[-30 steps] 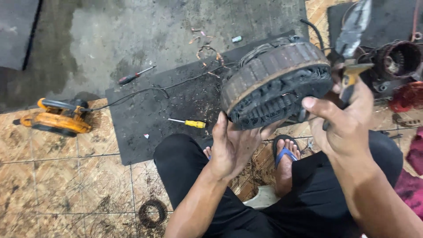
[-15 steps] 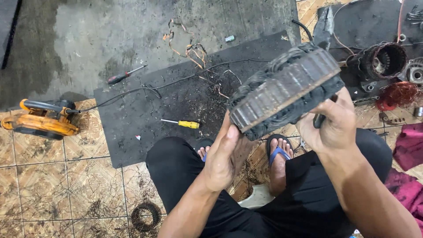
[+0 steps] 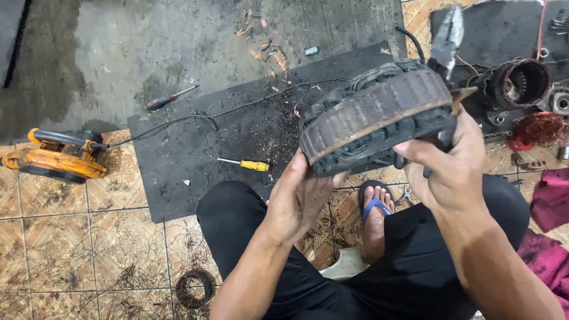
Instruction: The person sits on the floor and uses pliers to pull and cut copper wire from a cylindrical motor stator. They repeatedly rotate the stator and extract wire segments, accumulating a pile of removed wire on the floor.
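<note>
A large dark, greasy stator ring [image 3: 379, 115] with burnt windings is held up in front of me, tilted on its side. My left hand [image 3: 299, 198] supports it from below with the palm under its lower left rim. My right hand [image 3: 453, 163] grips its right edge and also holds pliers [image 3: 447, 41] whose jaws stick up behind the ring. Below the hands are my black trousers and a foot in a blue sandal [image 3: 374, 207].
A black rubber mat [image 3: 195, 160] lies on the floor with a yellow screwdriver [image 3: 246, 165], a red screwdriver [image 3: 169, 99] and a black cable. An orange power tool [image 3: 56, 157] sits left. Another wound stator [image 3: 521, 83], copper wire and red cloth lie right.
The stator ring has tipped flatter and swung slightly left. My left hand has moved under its lower rim. My view has shifted, and the floor items sit lower in the frame.
</note>
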